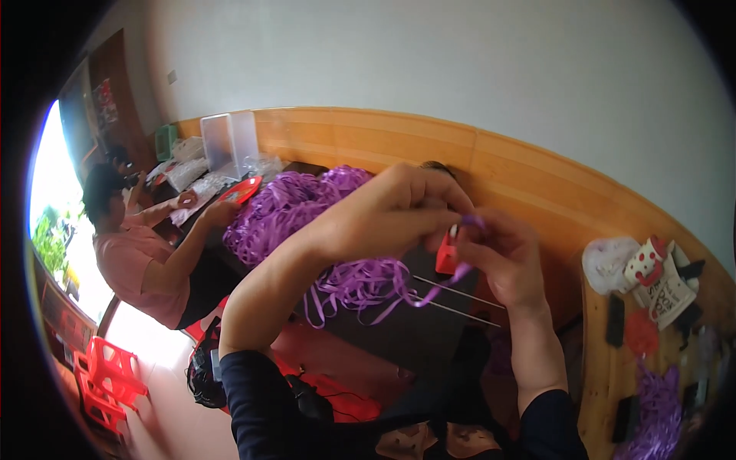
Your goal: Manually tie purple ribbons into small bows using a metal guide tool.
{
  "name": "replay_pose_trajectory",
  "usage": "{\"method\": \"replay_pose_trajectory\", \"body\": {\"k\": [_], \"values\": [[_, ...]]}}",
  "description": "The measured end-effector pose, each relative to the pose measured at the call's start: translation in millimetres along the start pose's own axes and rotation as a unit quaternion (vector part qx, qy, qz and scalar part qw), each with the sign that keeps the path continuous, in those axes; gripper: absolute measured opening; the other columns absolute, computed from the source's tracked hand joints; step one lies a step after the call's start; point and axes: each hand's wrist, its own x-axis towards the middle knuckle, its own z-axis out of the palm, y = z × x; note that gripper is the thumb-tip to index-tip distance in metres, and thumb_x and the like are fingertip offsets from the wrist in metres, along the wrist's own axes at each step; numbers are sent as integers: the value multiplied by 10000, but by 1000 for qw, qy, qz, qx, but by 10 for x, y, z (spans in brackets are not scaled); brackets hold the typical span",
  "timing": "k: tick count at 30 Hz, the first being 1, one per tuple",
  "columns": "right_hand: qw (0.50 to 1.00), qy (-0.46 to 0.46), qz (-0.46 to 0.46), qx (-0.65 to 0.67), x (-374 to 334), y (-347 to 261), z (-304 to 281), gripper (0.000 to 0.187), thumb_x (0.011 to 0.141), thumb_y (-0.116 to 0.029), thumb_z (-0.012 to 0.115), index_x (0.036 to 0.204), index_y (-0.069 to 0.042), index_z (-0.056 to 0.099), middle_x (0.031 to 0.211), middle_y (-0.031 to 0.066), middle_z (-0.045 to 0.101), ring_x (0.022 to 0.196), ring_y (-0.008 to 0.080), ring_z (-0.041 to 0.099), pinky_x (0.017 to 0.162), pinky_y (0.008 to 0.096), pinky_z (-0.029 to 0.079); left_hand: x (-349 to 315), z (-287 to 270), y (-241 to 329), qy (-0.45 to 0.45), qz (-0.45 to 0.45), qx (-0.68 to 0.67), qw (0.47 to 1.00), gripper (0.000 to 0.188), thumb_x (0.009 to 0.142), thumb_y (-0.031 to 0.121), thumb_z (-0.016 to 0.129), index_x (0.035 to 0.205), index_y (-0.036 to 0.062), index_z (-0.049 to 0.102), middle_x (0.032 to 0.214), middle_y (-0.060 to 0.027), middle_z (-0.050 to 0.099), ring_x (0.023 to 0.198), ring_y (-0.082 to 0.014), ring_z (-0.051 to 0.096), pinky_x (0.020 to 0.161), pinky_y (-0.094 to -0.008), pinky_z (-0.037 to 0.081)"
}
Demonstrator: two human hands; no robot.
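— Where is the ribbon (463, 271) running?
— From the heap (287, 211) on the table (376, 339) into the right hand (506, 259), which is pinching it, seemingly for control; the left hand (402, 205) is curling alongside, grip unclear

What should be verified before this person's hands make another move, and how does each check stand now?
1. Purple ribbon strand secured: ok, pinched in the right hand.
2. Strand slack: ok, it curves loosely toward the purple ribbon pile.
3. Pile untangled: not ok, loops overlap in a heap.
4. Left hand grip: cannot tell, its fingertips are blurred.
5. Small red object supported: cannot tell, hands partly cover it.
6. Co-worker's hand clear: ok, it is away by the red plate.
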Motion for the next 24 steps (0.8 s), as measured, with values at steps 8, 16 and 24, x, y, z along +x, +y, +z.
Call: {"method": "replay_pose_trajectory", "body": {"k": [8,16,24], "values": [[991,115,-22,-69,-1464,-109,-1082,104,745,98,622,838,51,634,714,63,568,665,125,553,611,216,418,-1,1077,-727,-235,-129,-162,950,257,918,75,527,1152,1,605,677,6,568,536,-27,467,468,-173,358],[962,175,98,-184,-2276,599,-1282,418,668,65,682,1074,-6,615,1120,102,597,1072,209,553,900,308,437,94,2188,-1589,-119,-267,-436,851,155,930,106,542,1025,-7,588,685,-59,611,432,-76,506,369,-167,313],[936,85,-77,-334,-2105,789,-1140,275,656,53,692,902,-57,636,873,32,640,775,198,574,726,325,372,185,2296,-1517,-151,-279,-394,863,147,919,128,566,981,-3,591,715,-83,638,452,-93,543,377,-166,335]]}}
